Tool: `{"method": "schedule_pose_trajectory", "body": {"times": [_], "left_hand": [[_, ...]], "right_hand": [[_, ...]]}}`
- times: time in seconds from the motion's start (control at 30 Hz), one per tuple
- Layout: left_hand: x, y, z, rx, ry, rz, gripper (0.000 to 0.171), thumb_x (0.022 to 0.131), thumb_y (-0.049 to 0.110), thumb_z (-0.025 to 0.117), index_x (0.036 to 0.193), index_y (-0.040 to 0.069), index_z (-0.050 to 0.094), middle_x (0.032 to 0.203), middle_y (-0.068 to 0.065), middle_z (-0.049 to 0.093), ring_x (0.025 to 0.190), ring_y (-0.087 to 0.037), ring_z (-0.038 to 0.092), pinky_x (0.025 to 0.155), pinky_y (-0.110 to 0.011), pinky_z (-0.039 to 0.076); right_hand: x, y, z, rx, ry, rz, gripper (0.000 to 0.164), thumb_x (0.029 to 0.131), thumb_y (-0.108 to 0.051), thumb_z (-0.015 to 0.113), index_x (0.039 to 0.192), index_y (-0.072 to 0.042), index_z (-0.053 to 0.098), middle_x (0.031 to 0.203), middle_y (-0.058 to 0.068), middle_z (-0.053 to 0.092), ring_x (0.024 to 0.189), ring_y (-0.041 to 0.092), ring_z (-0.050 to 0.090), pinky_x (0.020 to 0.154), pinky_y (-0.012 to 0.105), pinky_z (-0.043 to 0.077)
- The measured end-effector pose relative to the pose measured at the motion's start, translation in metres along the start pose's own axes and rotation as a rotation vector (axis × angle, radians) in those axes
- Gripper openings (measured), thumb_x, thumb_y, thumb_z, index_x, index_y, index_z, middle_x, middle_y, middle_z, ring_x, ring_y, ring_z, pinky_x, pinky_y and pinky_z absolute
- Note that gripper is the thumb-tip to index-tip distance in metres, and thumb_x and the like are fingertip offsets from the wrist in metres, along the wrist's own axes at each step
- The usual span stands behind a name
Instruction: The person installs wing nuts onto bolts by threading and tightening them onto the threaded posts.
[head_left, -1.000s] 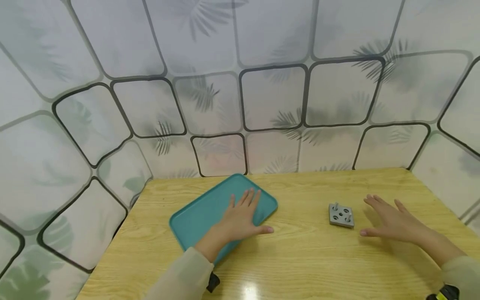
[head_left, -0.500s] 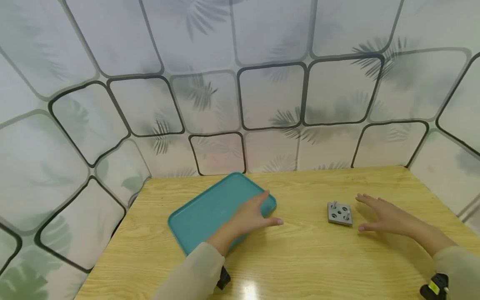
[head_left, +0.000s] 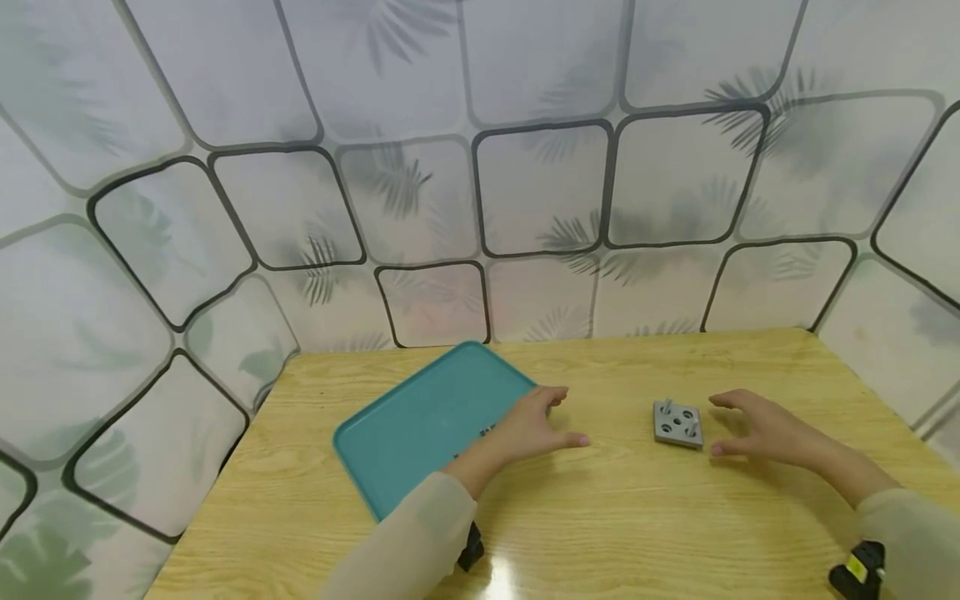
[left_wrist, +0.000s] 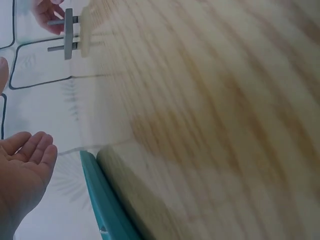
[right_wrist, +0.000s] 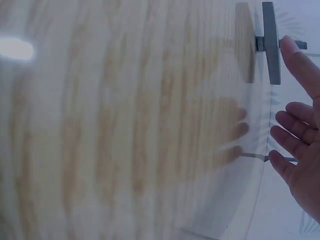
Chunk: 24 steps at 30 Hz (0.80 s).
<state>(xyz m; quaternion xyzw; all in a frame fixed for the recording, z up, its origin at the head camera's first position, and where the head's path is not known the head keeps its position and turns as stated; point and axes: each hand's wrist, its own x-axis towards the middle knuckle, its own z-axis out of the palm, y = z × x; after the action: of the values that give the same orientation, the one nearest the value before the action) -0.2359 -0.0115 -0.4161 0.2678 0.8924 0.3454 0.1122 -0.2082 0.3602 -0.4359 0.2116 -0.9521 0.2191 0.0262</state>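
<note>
A small square grey plate (head_left: 678, 424) with round holes and two upright pins rests on the wooden table, right of the middle. In the left wrist view the plate (left_wrist: 68, 35) stands slightly off the tabletop on short feet. Just to its right my right hand (head_left: 765, 429) hovers with thumb and fingers apart, holding nothing. In the right wrist view its thumb appears close to the plate (right_wrist: 271, 44); contact cannot be told. My left hand (head_left: 523, 427) hangs over the right corner of a teal tray (head_left: 427, 417), thumb stretched toward the plate, nothing in it.
The wooden table (head_left: 600, 533) reaches back to a patterned curtain (head_left: 547, 192), which also encloses the left and right sides. The tray lies at an angle on the left. A black wrist device (head_left: 857, 571) sits at the right sleeve.
My left hand has moved right, off the tray's middle toward the plate, and turned side-on. My right hand has drifted slightly left, nearer the plate. The plate and tray stay in place.
</note>
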Motion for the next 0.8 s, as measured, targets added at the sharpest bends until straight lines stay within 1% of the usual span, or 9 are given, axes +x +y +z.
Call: {"method": "schedule_pose_trajectory", "body": {"times": [0.17,0.27,0.4,0.5,0.53,0.67,0.73,0.77,0.8], "left_hand": [[0.006,0.003,0.009,-0.179,-0.014,-0.034,0.081,0.081,0.049,0.071,0.144,0.013,0.037,0.142,-0.006,0.044,0.128,-0.027,0.045,0.099,-0.036,0.043],[0.009,0.003,0.016,-0.25,-0.013,-0.06,0.077,0.08,0.048,0.072,0.142,0.015,0.04,0.14,-0.004,0.045,0.127,-0.026,0.046,0.098,-0.036,0.044],[0.012,0.005,0.025,-0.276,-0.018,-0.068,0.074,0.08,0.047,0.073,0.14,0.016,0.043,0.138,-0.001,0.047,0.126,-0.023,0.047,0.097,-0.035,0.044],[0.015,0.01,0.026,-0.287,-0.044,-0.056,0.071,0.082,0.042,0.072,0.141,0.015,0.042,0.139,-0.001,0.046,0.127,-0.022,0.046,0.098,-0.031,0.043],[0.016,0.012,0.027,-0.295,-0.059,-0.049,0.071,0.083,0.04,0.072,0.141,0.014,0.042,0.14,-0.002,0.045,0.128,-0.022,0.045,0.098,-0.03,0.043],[0.021,0.02,0.034,-0.281,-0.106,-0.037,0.072,0.083,0.032,0.074,0.142,0.011,0.04,0.141,-0.003,0.045,0.128,-0.02,0.045,0.099,-0.026,0.041],[0.025,0.022,0.039,-0.273,-0.115,-0.035,0.072,0.082,0.03,0.075,0.142,0.009,0.04,0.141,-0.003,0.046,0.127,-0.018,0.046,0.099,-0.026,0.041],[0.027,0.022,0.042,-0.27,-0.116,-0.039,0.073,0.082,0.029,0.075,0.142,0.009,0.04,0.14,-0.003,0.047,0.126,-0.018,0.047,0.1,-0.026,0.041],[0.029,0.023,0.044,-0.278,-0.12,-0.039,0.072,0.082,0.028,0.075,0.142,0.008,0.04,0.139,-0.003,0.048,0.126,-0.018,0.047,0.1,-0.026,0.04]], "right_hand": [[-0.003,0.006,0.005,0.081,0.014,0.049,0.074,0.071,-0.026,0.083,0.124,0.013,0.049,0.119,0.03,0.053,0.107,0.048,0.05,0.087,0.057,0.041],[-0.003,0.01,0.007,0.11,0.022,0.069,0.071,0.072,-0.024,0.083,0.124,0.013,0.049,0.12,0.03,0.053,0.107,0.048,0.051,0.088,0.051,0.043],[-0.003,0.015,0.009,0.158,0.035,0.111,0.069,0.073,-0.023,0.082,0.125,0.011,0.05,0.121,0.03,0.054,0.109,0.047,0.05,0.086,0.03,0.046],[-0.001,0.017,0.009,0.195,0.033,0.148,0.068,0.076,-0.024,0.08,0.127,0.01,0.05,0.123,0.029,0.054,0.111,0.043,0.051,0.082,0.014,0.041],[0.0,0.018,0.008,0.204,0.03,0.158,0.067,0.077,-0.025,0.079,0.127,0.009,0.05,0.124,0.029,0.055,0.111,0.034,0.054,0.082,0.012,0.04],[0.002,0.017,0.008,0.231,0.015,0.179,0.065,0.078,-0.025,0.078,0.128,0.007,0.051,0.125,0.028,0.054,0.113,0.031,0.053,0.081,0.009,0.038],[0.002,0.017,0.009,0.233,0.013,0.177,0.064,0.078,-0.023,0.078,0.127,0.007,0.051,0.125,0.028,0.055,0.113,0.031,0.053,0.081,0.008,0.037],[0.002,0.016,0.01,0.236,0.011,0.177,0.064,0.078,-0.022,0.079,0.127,0.007,0.051,0.125,0.028,0.055,0.115,0.039,0.05,0.081,0.008,0.036],[0.002,0.015,0.011,0.238,0.009,0.178,0.064,0.077,-0.022,0.079,0.127,0.007,0.051,0.125,0.028,0.055,0.115,0.039,0.049,0.081,0.008,0.036]]}}
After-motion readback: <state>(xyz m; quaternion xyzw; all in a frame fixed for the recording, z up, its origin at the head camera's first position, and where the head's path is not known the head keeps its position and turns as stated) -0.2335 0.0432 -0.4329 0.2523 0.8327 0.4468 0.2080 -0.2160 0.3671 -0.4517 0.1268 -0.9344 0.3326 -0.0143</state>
